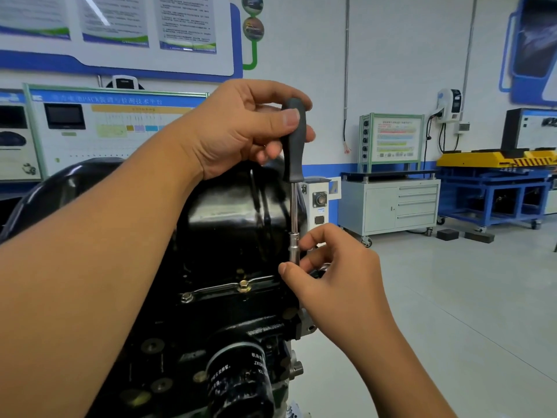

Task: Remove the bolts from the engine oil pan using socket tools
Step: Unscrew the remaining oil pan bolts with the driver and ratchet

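Two bolts [242, 286] show on the oil pan [238, 212] flange, near the socket. Left hand [241, 128] clamped round the driver handle [294, 143], upright. Right hand [328, 267] pinches the socket [294, 247] at the pan's right edge. Best keep the shaft straight, seat the socket fully, then turn

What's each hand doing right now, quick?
Left hand: grips the black handle of the socket driver, held upright.
Right hand: pinches the socket at the driver's lower end, beside the black oil pan.
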`<state>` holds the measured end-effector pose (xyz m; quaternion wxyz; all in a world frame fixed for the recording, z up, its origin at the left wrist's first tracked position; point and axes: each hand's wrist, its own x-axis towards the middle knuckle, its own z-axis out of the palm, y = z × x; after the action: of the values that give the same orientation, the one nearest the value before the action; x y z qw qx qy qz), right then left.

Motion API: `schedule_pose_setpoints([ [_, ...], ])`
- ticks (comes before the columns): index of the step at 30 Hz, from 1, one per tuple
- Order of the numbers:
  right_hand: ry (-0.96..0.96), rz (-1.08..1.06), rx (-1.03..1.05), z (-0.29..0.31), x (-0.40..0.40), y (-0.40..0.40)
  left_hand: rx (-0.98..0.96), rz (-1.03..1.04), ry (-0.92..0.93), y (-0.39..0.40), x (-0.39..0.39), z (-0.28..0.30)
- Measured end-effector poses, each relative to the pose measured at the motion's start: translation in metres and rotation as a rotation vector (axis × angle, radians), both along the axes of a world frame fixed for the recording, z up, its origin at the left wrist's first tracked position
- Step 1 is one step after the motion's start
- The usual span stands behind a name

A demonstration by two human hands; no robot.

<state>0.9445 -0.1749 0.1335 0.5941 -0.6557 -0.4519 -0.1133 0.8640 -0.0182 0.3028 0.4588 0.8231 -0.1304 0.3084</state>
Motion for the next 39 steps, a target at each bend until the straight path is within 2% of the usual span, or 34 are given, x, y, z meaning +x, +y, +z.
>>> schedule_pose_setpoints([
  [4, 0.011, -0.007, -0.004, -0.0002, 0.0003, -0.0002, -0.023, 0.025, -0.037, -0.0012, 0.0017, -0.0003],
  [10, 0.003, 0.007, -0.007, -0.0001, 0.0009, -0.0006, 0.013, -0.040, 0.030, 0.0007, -0.0011, 0.0026],
  [17, -0.020, -0.006, -0.013, 0.0009, -0.0001, -0.0008, -0.025, 0.050, -0.048, -0.0020, 0.0026, -0.0012],
  [25, -0.013, 0.007, -0.016, 0.0006, 0.0009, -0.0005, -0.002, -0.018, 0.014, -0.0013, -0.0009, 0.0022],
  [34, -0.014, -0.004, -0.024, 0.0004, 0.0009, -0.0011, -0.015, 0.046, -0.031, -0.0022, 0.0026, 0.0000],
  [39, -0.012, -0.003, -0.020, 0.0003, 0.0013, -0.0008, 0.001, -0.023, 0.025, -0.0017, -0.0018, 0.0028],
])
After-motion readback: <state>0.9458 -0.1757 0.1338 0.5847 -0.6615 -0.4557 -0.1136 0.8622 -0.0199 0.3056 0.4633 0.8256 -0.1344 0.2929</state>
